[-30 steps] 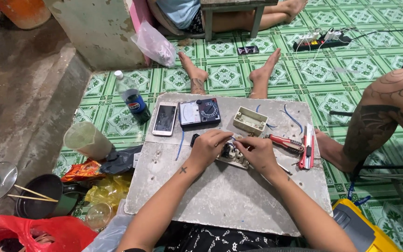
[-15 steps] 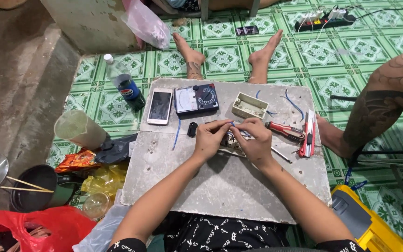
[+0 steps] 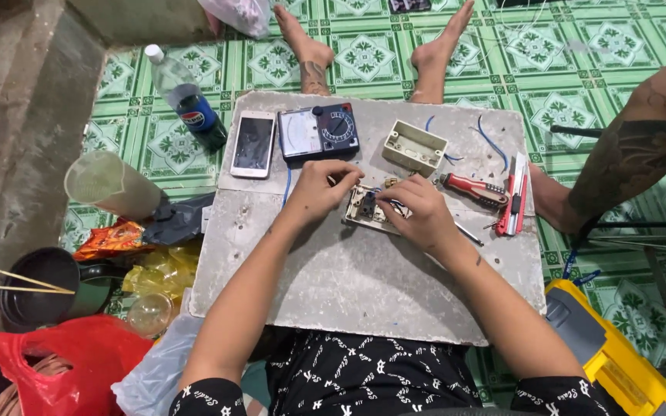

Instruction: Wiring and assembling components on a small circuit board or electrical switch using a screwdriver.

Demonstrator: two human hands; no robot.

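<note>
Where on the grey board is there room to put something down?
The near part of the grey board, between the forearms and its front edge, is bare. The far side is crowded: white phone, multimeter, junction box, red screwdriver. The left hand and right hand cover the switch plate.

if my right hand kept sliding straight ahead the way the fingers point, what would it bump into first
Your right hand points up-left over the switch plate. Beyond that, it would probably meet your left hand, then the analog multimeter; heights are unclear.
</note>
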